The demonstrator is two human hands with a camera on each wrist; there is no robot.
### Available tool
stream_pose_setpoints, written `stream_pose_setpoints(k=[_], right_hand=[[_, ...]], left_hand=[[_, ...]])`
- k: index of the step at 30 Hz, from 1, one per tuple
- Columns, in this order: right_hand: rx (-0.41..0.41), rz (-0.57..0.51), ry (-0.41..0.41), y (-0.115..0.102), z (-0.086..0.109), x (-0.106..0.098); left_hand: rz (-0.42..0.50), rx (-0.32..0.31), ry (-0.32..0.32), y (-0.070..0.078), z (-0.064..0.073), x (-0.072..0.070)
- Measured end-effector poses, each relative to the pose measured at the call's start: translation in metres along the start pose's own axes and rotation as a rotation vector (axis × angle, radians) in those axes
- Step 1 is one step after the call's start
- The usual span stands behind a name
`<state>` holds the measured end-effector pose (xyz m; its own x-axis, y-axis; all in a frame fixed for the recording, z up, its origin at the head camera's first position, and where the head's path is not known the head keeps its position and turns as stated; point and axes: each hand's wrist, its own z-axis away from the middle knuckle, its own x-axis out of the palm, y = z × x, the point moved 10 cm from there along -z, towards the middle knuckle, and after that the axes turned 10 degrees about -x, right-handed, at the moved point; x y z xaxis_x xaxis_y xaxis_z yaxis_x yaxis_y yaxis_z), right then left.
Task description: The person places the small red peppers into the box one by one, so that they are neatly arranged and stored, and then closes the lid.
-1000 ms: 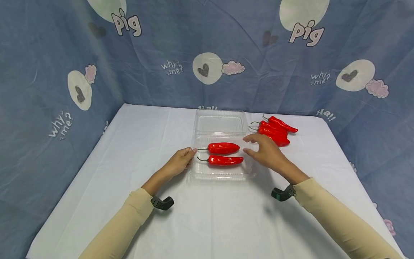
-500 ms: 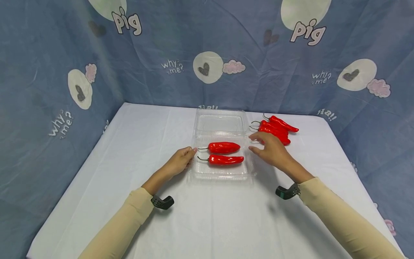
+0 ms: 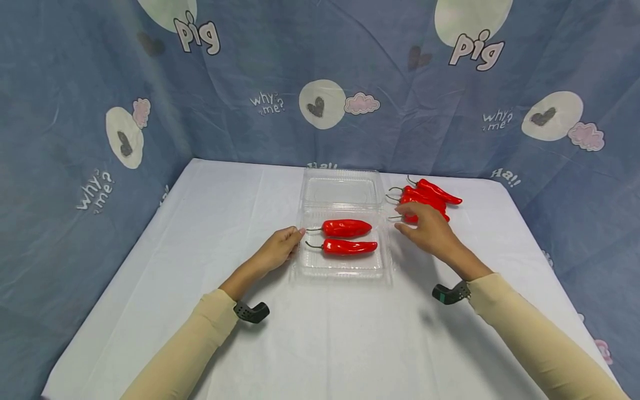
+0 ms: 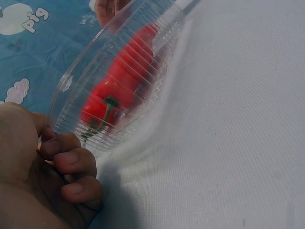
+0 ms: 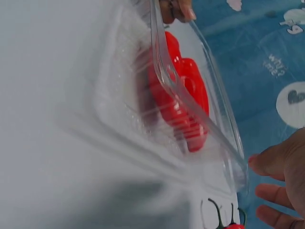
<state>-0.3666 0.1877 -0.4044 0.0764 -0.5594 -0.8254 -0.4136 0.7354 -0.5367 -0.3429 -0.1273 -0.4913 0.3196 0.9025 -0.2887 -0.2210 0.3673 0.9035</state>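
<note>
A clear plastic clamshell box (image 3: 345,269) lies unfolded on the table, its lid (image 3: 342,189) toward the back. Inside its base are two red chili peppers, the back one (image 3: 346,228) and the front one (image 3: 350,247), stems to the left. With thumb and curled fingers, my left hand (image 3: 281,247) pinches the box's left rim, as the left wrist view also shows. My right hand (image 3: 426,229) is just right of the box, thumb and fingers apart, holding nothing. It partly covers the nearest of several loose red chili peppers (image 3: 424,201).
A white cloth covers the table (image 3: 240,200). Behind and beside it hangs a blue printed curtain (image 3: 225,128). The loose peppers lie at the back right, stems pointing left toward the box.
My right hand has moved right, away from the box's right edge and toward the loose peppers. My left hand and the two peppers in the box stay in place.
</note>
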Motion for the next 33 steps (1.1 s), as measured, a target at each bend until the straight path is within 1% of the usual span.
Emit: stream_pose_setpoints(k=[6,14,20,33], right_hand=[[0.0,0.007,0.025,0.013,0.0,-0.005],[0.011,0.053,0.056,0.034,0.001,-0.012],[0.045,0.066,0.056,0.048,0.003,-0.016],[0.078,0.063,0.057,0.065,0.002,-0.019]], left_hand=[[-0.009,0.004,0.006,0.0,0.0,0.0],[-0.011,-0.005,0.008,0.0,-0.001,-0.001],[-0.002,-0.008,0.01,0.0,-0.002,-0.001],[-0.001,0.0,0.01,-0.001,-0.002,-0.001]])
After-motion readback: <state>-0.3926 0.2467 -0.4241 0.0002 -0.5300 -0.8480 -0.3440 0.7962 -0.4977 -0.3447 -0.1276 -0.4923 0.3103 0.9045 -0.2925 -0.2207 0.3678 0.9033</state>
